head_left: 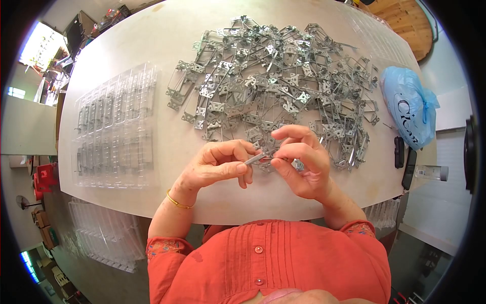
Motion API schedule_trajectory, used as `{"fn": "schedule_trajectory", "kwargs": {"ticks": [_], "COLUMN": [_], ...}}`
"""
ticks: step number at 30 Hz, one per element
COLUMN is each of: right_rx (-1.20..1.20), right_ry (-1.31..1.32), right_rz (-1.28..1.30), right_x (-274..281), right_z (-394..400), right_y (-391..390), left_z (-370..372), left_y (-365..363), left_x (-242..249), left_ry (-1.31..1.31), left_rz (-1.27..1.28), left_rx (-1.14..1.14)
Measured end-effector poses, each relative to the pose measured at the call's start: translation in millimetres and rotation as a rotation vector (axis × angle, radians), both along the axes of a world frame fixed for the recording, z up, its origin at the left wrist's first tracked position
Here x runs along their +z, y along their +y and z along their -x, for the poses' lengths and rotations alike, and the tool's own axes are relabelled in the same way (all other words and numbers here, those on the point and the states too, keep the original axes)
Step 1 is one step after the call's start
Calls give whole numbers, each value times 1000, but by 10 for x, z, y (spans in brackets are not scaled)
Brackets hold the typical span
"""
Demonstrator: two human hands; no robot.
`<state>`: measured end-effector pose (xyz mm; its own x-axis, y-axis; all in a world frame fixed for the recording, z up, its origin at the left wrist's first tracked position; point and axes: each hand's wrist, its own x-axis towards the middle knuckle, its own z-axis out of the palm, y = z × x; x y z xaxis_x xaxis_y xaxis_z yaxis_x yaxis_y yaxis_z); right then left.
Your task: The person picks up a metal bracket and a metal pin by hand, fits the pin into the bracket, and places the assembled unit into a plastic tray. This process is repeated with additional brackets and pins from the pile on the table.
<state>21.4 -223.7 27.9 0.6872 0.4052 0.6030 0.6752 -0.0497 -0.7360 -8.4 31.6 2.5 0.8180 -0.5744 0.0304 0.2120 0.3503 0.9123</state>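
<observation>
Between thumb and fingers, my left hand (223, 163) pinches a small flat metal bracket (254, 159) near the table's front edge. My right hand (304, 163) is closed at thumb and index finger on the bracket's right end, where a thin rod-like part shows; its other fingers are raised. The exact shape of the piece is partly hidden by my fingers. Just beyond both hands lies a large heap of shiny metal brackets with thin wire rods (273, 76), tangled together.
Clear plastic trays (114, 126) with metal parts in their slots lie at the left. A blue plastic bag (410, 106), dark handheld objects (408, 169) and a clear bottle (431, 173) sit at the right edge. More clear trays (104, 233) are stacked below the table at left.
</observation>
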Motion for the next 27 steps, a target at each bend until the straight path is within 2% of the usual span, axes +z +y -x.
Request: {"fn": "schedule_trajectory", "kwargs": {"ticks": [2,7,10,12,13,15,20,22,24,27], "right_rx": [77,111,63,41,-8,-53,-29,-10,22,31], "right_ry": [129,-49,-186,-256,-315,-377,-596,-610,-619,-621], "right_rz": [54,7,12,42,49,53,183,194,199,235], "right_x": [1,-52,-48,-19,-21,-41,-146,-175,-183,-160], "right_z": [30,25,36,38,39,30,-2,6,6,32], "right_y": [-9,29,39,27,31,40,74,102,127,141], "left_z": [32,48,22,-24,-33,-38,10,12,7,12], "left_y": [-15,-16,-73,-113,-96,-52,-39,-61,-62,-75], "left_x": [45,144,105,109,112,116,96,97,104,103], "left_ry": [53,62,-90,-503,-506,-689,-529,-483,-500,-463], "left_rz": [-18,-76,-90,-266,-267,-461,-407,-371,-469,-492], "left_rx": [33,123,192,422,429,577,473,426,331,342]}}
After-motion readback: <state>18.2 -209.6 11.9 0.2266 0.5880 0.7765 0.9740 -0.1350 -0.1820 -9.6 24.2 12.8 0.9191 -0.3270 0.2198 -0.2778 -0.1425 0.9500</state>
